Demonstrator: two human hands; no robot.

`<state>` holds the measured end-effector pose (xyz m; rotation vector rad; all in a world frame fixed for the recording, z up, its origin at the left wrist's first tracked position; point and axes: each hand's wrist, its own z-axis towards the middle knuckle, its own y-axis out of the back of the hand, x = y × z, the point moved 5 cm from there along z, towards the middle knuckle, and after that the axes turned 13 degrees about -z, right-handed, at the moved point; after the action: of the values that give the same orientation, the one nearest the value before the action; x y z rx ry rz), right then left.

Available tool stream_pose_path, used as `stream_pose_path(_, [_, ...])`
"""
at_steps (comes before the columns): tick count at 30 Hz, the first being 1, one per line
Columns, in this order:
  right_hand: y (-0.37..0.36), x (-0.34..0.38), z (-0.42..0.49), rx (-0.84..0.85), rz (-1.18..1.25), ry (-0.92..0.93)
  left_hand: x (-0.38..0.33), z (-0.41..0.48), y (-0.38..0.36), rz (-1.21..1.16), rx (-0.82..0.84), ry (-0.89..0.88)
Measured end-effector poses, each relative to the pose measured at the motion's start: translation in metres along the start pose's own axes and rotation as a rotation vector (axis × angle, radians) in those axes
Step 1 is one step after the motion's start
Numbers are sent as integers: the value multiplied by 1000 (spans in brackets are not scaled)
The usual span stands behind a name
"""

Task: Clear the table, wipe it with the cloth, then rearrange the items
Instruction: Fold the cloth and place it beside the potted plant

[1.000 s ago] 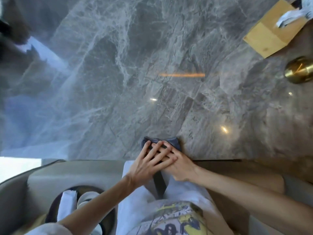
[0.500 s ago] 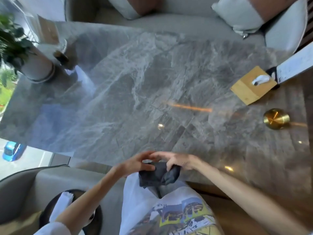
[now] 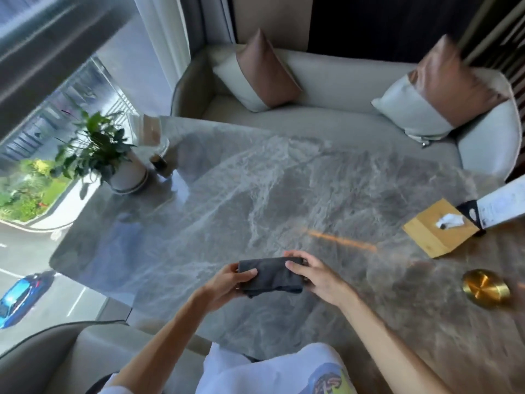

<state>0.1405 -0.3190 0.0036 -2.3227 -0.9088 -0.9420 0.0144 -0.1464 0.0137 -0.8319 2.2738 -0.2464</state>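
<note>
Grey marble table (image 3: 255, 194) lies beneath both hands, left hand (image 3: 227, 282) and right hand (image 3: 315, 275) pinching the folded dark cloth (image 3: 270, 275) taut, likely readying another wiping pass.

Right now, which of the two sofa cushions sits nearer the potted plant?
The left cushion, propped at the sofa's left end, just beyond the potted plant. The right cushion leans at the opposite end, across the table.
</note>
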Motion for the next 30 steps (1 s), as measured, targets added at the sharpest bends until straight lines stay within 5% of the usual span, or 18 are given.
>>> stream_pose_path(10, [-102,51,132,-54,270,-87,-94,23,125,-96,-223,-174])
stream_pose_path(17, [-199,106,285,-150,-20,-194,-166,74,262,-267,-359,-176])
stream_pose_path(22, [-255,155,384,-262,-251,-36,-210,108,353,-347,-502,-159])
stream_pose_path(30, [-303,194,481,-397,-438,101,-223,144,382,-401,-567,-91])
